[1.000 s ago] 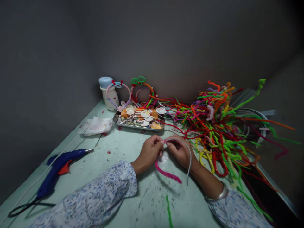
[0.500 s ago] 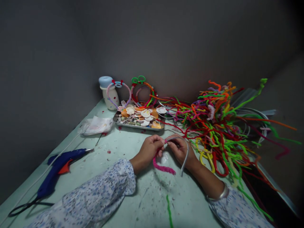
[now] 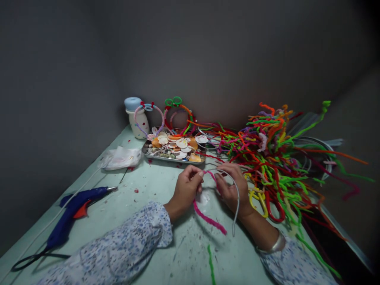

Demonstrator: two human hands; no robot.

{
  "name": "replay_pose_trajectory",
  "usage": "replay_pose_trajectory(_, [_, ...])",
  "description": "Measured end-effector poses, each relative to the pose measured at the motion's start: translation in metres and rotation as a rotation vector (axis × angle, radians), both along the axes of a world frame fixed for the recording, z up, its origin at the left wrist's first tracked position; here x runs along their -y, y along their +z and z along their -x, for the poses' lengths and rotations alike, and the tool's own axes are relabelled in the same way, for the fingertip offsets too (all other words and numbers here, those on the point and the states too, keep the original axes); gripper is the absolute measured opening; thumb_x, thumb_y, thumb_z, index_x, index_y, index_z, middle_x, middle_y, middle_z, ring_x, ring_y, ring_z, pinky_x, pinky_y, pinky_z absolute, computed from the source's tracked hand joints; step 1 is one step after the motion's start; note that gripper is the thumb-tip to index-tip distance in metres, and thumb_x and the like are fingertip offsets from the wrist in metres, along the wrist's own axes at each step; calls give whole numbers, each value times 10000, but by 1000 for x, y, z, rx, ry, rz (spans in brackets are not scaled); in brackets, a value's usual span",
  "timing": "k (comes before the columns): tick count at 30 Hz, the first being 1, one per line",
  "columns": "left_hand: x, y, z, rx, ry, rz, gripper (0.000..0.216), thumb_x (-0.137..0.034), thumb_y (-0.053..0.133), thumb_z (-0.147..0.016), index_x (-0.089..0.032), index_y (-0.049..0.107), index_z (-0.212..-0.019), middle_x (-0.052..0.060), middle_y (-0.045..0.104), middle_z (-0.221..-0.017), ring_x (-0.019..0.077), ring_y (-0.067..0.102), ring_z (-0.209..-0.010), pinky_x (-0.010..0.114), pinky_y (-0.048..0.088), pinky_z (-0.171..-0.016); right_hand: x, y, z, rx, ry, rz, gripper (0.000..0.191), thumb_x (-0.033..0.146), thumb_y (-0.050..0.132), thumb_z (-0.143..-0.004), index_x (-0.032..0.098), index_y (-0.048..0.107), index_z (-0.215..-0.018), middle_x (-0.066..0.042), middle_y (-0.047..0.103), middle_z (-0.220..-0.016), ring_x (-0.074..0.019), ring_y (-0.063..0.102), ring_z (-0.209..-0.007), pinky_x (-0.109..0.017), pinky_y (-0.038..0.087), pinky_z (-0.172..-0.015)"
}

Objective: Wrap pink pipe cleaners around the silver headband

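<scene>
My left hand (image 3: 187, 188) is closed, thumb and fingertips pinching a thin grey headband (image 3: 237, 198) together with a pink pipe cleaner (image 3: 209, 221). The band arches from that pinch past my right hand (image 3: 233, 188), and its free end points down towards the table. One length of the pink pipe cleaner hangs below my left hand. Its other part runs across to the thumb and fingers of my right hand, which are closed on it. A short green pipe cleaner (image 3: 211, 263) lies on the table in front of me.
A metal tray (image 3: 175, 160) of shells stands behind my hands, with decorated headbands (image 3: 163, 116) and a blue-capped bottle (image 3: 138, 122) near it. On the left lie a blue glue gun (image 3: 68, 217) and a plastic packet (image 3: 123, 157). Tangled pipe cleaners (image 3: 273, 138) and scissors (image 3: 274, 209) lie right.
My right hand has moved slightly right from my left, drawing a stretch of pink pipe cleaner between them. The headband's free end and the pipe cleaner's hanging tail sit lower.
</scene>
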State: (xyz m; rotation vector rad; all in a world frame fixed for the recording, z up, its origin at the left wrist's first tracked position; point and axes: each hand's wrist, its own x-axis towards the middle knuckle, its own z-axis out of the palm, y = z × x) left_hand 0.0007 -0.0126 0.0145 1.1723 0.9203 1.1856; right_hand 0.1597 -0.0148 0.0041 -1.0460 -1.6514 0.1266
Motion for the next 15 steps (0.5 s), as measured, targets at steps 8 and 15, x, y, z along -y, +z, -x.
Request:
replay_pose_trajectory(8, [3, 0, 1, -52, 53, -94, 176, -357, 526, -847, -181, 515, -845, -47, 471, -637, 74, 436, -520, 191, 347, -489, 9, 4, 5, 91, 174, 96, 150, 173, 533, -862, 204, 668, -921, -44, 639, -801, -178, 607, -749, -308, 491, -684])
replay_pose_trajectory(15, [9, 4, 1, -112, 38, -133, 188, -368, 522, -850, -181, 531, -848, -35, 475, -655, 92, 424, -557, 200, 351, -530, 10, 6, 10, 52, 156, 168, 170, 215, 545, -861, 231, 678, -966, -45, 659, -812, -180, 621, -723, -304, 508, -651])
